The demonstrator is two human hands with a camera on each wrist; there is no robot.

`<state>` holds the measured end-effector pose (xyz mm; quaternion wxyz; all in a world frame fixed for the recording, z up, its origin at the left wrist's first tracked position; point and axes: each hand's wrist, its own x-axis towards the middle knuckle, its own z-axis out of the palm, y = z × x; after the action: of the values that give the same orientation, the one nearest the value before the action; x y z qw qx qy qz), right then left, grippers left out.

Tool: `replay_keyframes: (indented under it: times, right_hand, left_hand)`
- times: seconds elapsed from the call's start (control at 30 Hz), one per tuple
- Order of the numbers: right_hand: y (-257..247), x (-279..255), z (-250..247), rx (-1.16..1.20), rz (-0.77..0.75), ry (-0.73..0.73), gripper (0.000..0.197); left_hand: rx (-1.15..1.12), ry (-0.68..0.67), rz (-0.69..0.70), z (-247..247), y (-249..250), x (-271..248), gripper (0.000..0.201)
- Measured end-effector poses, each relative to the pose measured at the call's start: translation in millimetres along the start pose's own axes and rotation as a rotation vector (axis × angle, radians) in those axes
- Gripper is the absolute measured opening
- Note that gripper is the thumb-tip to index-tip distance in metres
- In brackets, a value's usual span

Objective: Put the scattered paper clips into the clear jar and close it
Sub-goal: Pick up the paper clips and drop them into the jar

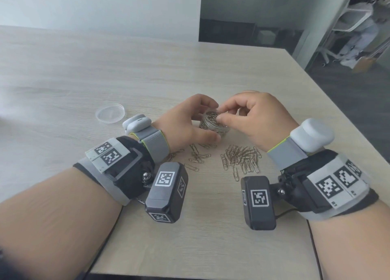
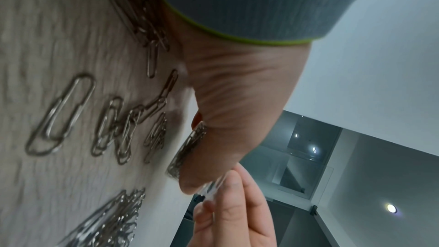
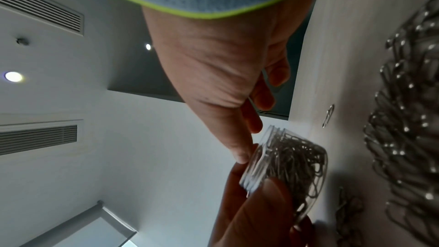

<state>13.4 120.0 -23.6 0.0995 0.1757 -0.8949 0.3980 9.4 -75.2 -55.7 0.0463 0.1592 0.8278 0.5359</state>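
A small clear jar point(image 1: 213, 125), nearly full of silver paper clips, stands open on the wooden table point(image 1: 147, 73). My left hand point(image 1: 203, 121) grips it from the left, thumb at the near side and fingers round the back. Over the jar's mouth my right hand point(image 1: 223, 113) has its fingers curled and pinched together. In the right wrist view a thin wire shows between those fingers, and the thumb point(image 3: 237, 149) touches the jar point(image 3: 294, 161) at its rim. Several loose paper clips point(image 1: 240, 158) lie just in front of the jar. The clear round lid point(image 1: 110, 112) lies flat to the left.
More loose paper clips point(image 1: 196, 158) lie near my left wrist, seen close up as paper clips point(image 2: 59, 115) in the left wrist view. The table's right edge point(image 1: 329, 98) runs diagonally past my right hand. A dark floor and white shelving lie beyond.
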Motion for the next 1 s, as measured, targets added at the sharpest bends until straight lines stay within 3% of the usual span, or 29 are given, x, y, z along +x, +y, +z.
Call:
replay_keyframes:
  times: [0.07, 0.2, 0.37, 0.53, 0.6, 0.83, 1.0]
  right_hand:
    - [-0.8, 0.2, -2.4, 0.004, -0.017, 0.021, 0.005]
    - [-1.2, -1.1, -1.1, -0.077, -0.029, -0.099, 0.006]
    - [-4.7, -1.6, -31.6, -0.129, 0.02, -0.009, 0.01]
    - [-4.4, -13.8, -52.8, -0.308, 0.278, -0.427, 0.033]
    - [-0.4, -15.7, -51.0, -0.329, 0.356, -0.522, 0.042]
    - [6.5, -20.1, -40.7, -0.371, 0.383, -0.674, 0.048]
    - [4.6, -16.2, -20.1, -0.295, 0.33, -0.63, 0.037]
  left_hand:
    - [-0.002, 0.008, 0.0, 0.2, -0.8, 0.4, 0.062]
    - [-0.008, -0.001, -0.007, 0.9, -1.2, 1.3, 0.064]
    - [-0.07, 0.029, -0.035, -0.2, -3.8, 1.7, 0.062]
    - [-0.087, 0.027, -0.048, -2.2, -5.6, 3.0, 0.061]
    - [-0.08, 0.031, -0.052, -2.4, -6.1, 4.0, 0.061]
    - [-0.056, 0.049, -0.063, -2.7, -8.0, 4.5, 0.06]
    - [-0.054, 0.048, -0.065, -2.6, -5.8, 3.4, 0.06]
